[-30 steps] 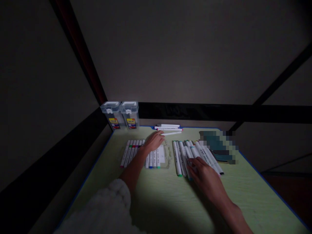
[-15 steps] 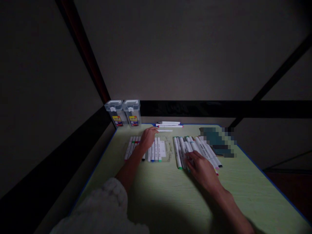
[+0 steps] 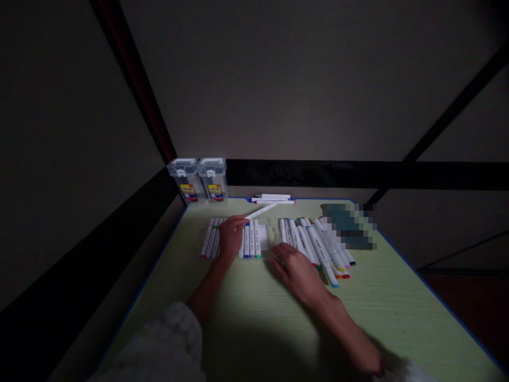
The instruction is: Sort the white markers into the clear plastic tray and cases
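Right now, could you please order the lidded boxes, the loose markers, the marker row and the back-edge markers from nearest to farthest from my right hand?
1. Loose markers: beside your right hand, on its right.
2. Marker row: to its left.
3. Back-edge markers: beyond it, slightly left.
4. Lidded boxes: far left, at the back.

The right hand (image 3: 301,273) has shifted toward the clear tray (image 3: 272,234), and the left hand (image 3: 231,237) now slants its marker (image 3: 261,211).
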`<action>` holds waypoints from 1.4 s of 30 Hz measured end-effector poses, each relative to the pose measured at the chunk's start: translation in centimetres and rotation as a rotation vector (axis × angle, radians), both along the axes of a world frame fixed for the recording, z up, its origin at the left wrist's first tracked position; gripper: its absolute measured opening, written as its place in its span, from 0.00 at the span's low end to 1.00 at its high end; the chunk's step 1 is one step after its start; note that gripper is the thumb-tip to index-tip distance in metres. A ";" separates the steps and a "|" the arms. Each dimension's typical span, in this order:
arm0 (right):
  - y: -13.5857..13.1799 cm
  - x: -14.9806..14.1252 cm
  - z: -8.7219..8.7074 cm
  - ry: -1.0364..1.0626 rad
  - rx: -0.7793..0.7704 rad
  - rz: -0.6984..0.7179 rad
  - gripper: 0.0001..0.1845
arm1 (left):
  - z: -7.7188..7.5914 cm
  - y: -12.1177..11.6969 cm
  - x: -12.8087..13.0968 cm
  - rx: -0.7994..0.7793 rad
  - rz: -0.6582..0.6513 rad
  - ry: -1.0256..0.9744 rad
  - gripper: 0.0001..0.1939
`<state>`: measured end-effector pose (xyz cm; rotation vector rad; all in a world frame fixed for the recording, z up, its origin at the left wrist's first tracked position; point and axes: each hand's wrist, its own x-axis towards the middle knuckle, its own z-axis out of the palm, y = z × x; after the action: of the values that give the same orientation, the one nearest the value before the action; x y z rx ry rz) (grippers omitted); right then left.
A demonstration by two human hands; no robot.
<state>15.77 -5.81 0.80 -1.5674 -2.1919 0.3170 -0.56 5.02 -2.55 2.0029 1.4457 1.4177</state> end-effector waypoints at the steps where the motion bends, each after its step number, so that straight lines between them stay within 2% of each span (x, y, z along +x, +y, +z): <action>1: 0.1 -0.3 -0.3 0.009 0.000 0.004 0.12 | -0.2 -0.4 0.0 0.007 -0.004 -0.012 0.12; 4: 0.3 -0.8 -1.3 0.094 0.043 -0.013 0.14 | -0.4 -1.5 0.2 0.040 -0.028 -0.026 0.11; 10: 0.0 -1.0 -3.5 0.179 0.133 0.053 0.23 | 0.2 -3.4 0.6 0.113 -0.037 -0.062 0.10; 16: 0.3 -0.8 -4.6 0.181 0.187 0.018 0.29 | 0.5 -4.2 0.8 0.169 -0.058 -0.122 0.10; 24: 0.3 -1.5 -4.8 0.173 0.225 0.053 0.36 | 0.7 -5.3 1.8 0.066 -0.112 -0.185 0.11; 30: 0.4 -1.3 -4.7 0.167 0.242 0.052 0.35 | 0.4 -5.9 2.6 -0.048 -0.144 -0.240 0.10; 35: 0.5 -1.3 -4.8 0.175 0.231 0.044 0.35 | 0.0 -6.3 3.0 -0.033 -0.165 -0.237 0.08; 42: 0.6 -1.1 -5.0 0.176 0.221 0.039 0.33 | -0.1 -6.7 3.1 -0.014 -0.150 -0.111 0.09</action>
<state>14.70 -5.21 -4.15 -1.3275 -2.0473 0.2080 2.51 -1.67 -2.67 1.9461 1.2294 1.4266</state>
